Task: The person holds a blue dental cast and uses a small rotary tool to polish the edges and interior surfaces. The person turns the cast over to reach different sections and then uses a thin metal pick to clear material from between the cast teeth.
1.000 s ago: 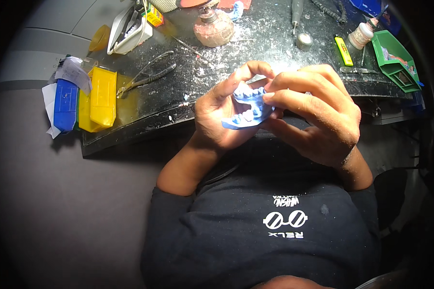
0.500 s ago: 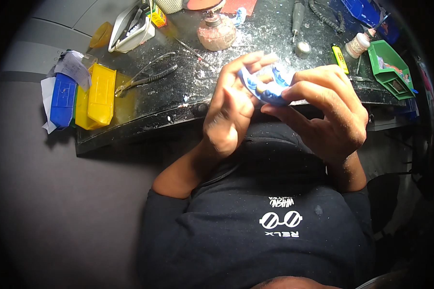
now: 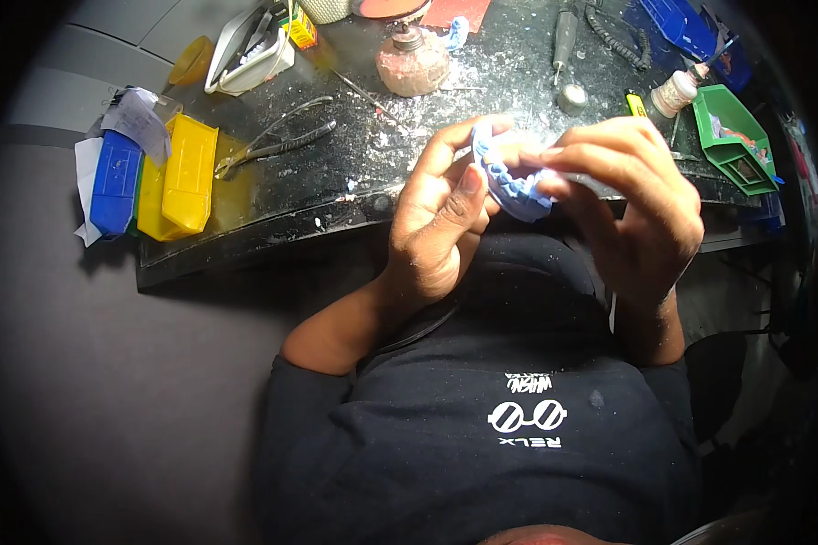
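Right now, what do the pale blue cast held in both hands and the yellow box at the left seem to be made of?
The pale blue tooth-shaped cast looks like matte plaster or stone: chalky, no shine, with white dust on the dark worktop nearby. The yellow rectangular box looks like smooth moulded plastic, slightly glossy, perhaps translucent.

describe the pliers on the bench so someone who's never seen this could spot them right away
Start at the dark, dust-speckled workbench and go to its left end, where yellow bins and a blue bin sit. Just right of the yellow bins lie the pliers, flat, with dark handles spread apart. They are the only long thin metal tool there, well left of both hands.
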The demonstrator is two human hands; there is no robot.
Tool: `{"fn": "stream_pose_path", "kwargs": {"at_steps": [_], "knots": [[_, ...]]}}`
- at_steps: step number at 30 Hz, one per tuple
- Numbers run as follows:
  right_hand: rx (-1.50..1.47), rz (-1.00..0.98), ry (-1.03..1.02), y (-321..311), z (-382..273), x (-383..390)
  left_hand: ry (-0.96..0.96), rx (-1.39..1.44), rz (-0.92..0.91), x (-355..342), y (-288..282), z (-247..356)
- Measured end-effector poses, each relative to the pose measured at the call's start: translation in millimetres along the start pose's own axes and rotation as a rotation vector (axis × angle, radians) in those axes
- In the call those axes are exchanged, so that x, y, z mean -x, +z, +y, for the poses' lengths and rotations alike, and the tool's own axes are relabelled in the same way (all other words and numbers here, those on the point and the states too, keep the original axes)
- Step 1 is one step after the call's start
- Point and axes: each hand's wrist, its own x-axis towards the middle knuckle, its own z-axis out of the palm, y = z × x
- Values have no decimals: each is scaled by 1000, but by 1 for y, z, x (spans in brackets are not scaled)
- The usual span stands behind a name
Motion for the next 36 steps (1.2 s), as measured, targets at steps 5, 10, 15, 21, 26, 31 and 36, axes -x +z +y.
{"fn": "stream_pose_path", "kwargs": {"at_steps": [5,10,15,21,26,31,36], "knots": [[9,-51,-77,-1,17,-1,-72,-92,-52,1,4,5],[-108,-69,-90,4,14,0,-105,-196,-20,6,10,5],[-128,-69,-105,5,16,1,-98,-313,-14,9,6,3],[-120,-25,-117,8,16,2,-123,-315,-44,11,10,8],[-121,-75,-132,6,13,0,-113,-304,-68,13,7,7],[-117,-65,-157,6,13,1,-116,-217,-76,16,5,7],[-104,-69,-169,5,13,-1,-137,-317,-77,14,9,12]]}}
